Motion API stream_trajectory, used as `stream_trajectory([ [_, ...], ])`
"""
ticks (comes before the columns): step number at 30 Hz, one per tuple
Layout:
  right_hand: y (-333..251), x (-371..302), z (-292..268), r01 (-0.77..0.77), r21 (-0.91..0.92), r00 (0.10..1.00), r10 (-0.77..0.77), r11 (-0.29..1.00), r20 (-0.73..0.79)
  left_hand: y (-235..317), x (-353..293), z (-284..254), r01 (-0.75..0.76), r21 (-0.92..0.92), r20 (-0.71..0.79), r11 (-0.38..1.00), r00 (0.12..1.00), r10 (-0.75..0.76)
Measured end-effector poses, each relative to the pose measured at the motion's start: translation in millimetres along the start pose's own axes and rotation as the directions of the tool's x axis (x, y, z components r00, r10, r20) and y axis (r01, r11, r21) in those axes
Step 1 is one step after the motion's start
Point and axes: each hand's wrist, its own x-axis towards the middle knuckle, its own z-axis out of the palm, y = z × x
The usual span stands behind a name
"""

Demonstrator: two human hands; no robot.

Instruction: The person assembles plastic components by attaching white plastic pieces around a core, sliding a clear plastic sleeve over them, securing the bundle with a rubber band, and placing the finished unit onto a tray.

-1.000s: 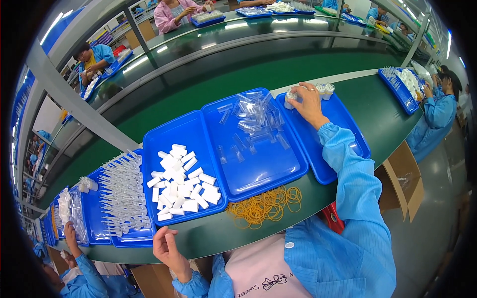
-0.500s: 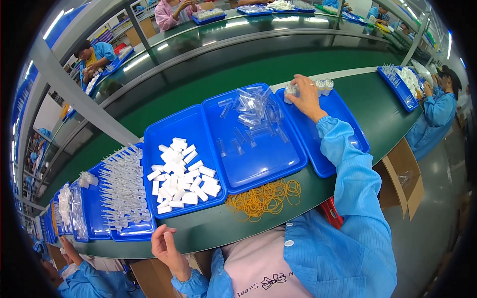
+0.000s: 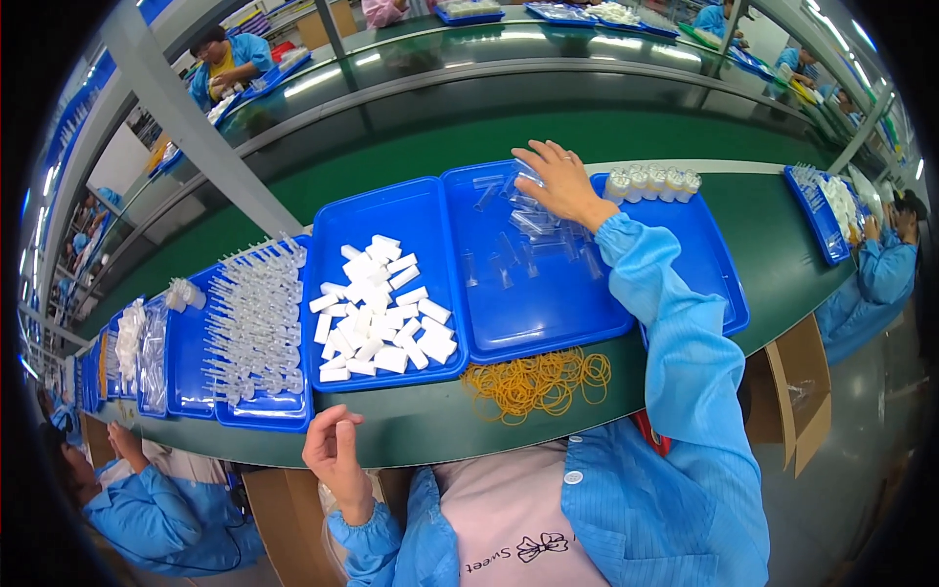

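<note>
My right hand (image 3: 559, 181) reaches over a blue tray (image 3: 548, 333), fingers spread above or against a pile of clear plastic tubes (image 3: 533, 220). It partly covers the pile, and I see nothing gripped in it. Just to its right, a row of small clear-and-white cylindrical bundles (image 3: 655, 183) stands along the far end of another blue tray (image 3: 699, 284). My left hand (image 3: 337, 450) hovers near the table's front edge, loosely curled with the thumb apart and nothing visible in it. Closest to it, small white rectangular blocks (image 3: 377, 313) lie heaped in a blue tray (image 3: 333, 220).
Yellow rubber bands (image 3: 536, 383) lie on the green table (image 3: 440, 435) before the tubes. Left of the blocks, a tray holds rows of clear syringe-like parts (image 3: 256, 323). A grey post (image 3: 201, 127) rises at the far left. An open cardboard box (image 3: 797, 391) stands right. Co-workers sit nearby.
My right hand has left the cylindrical bundles in the right tray and moved left over the clear tubes, its fingers spreading. My left hand stays near the front edge. The whole view has shifted.
</note>
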Motion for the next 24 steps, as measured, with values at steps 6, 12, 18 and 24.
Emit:
stream_trajectory([
  [6,-10,5,11,-0.095,-0.015,0.955,0.096,0.995,0.281,-4,-8,-17,0.009,0.032,-0.035,0.999,0.999,-0.008],
  [12,-26,-14,-18,0.018,0.381,0.878,-0.197,0.924,0.437,-16,-7,-35,0.056,0.084,-0.084,0.995,0.995,-0.049],
  [18,-53,-4,-46,0.153,0.544,0.916,-0.325,0.825,0.235,-11,2,-22,0.098,0.079,-0.073,0.992,0.993,-0.092],
  [24,-155,14,-19,0.372,0.621,0.838,-0.537,0.690,0.095,-14,4,-19,0.090,0.015,-0.044,0.996,0.995,-0.089],
])
